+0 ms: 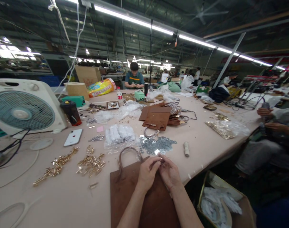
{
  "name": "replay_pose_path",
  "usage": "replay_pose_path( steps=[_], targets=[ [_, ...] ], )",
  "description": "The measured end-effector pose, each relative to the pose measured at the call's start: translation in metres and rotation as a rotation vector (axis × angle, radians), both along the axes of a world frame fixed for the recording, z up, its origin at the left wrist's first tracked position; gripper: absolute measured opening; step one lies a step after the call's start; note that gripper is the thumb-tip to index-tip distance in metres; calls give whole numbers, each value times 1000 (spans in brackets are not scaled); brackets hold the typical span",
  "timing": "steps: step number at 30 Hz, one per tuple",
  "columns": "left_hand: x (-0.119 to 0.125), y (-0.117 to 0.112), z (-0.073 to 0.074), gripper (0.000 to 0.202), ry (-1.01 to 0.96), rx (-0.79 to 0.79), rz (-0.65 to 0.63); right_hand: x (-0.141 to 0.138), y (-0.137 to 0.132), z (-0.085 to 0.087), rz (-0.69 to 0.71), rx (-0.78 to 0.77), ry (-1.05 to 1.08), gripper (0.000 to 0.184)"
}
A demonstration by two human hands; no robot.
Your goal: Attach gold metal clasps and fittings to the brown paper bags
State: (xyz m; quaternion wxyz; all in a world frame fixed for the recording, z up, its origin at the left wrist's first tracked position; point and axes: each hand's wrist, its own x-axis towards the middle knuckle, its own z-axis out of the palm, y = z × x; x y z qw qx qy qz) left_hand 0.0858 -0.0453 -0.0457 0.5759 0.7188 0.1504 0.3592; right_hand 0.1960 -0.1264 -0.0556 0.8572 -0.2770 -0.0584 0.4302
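A brown handbag [125,196] with a curved handle lies on the table right in front of me. Over its upper edge, my left hand [148,171] and my right hand [169,172] meet with fingertips pinched together. Whatever sits between the fingers is small and dark, too small to name. Just beyond my fingertips spreads a pile of thin silver metal plates [158,145]. Gold-coloured metal fittings [91,163] lie in loose heaps left of the handbag.
A fan [23,107], a dark bottle [70,114] and a white phone [73,137] stand or lie at left. Brown bag pieces [156,117] are stacked ahead. A whitish roll [186,149] lies right, above a bin [220,202] beside the table. Co-workers sit across and at right.
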Motion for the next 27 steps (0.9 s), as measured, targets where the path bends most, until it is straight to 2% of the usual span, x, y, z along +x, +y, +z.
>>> replay_pose_path(
  steps=[11,17,21,24,27],
  targets=[
    [-1,-1,4,21,-19,-51,-49,0,-1,-1,17,7,-29,17],
    [-1,0,4,20,-1,-86,-38,-1,-2,0,78,32,-16,17],
    [-1,0,5,20,6,-128,-51,-1,-5,2,135,50,16,23],
    [-1,2,5,22,-15,-200,-54,-1,-5,2,163,62,29,22],
    [-1,3,5,30,-63,-374,-68,-2,-4,1,158,59,21,16]
  ],
)
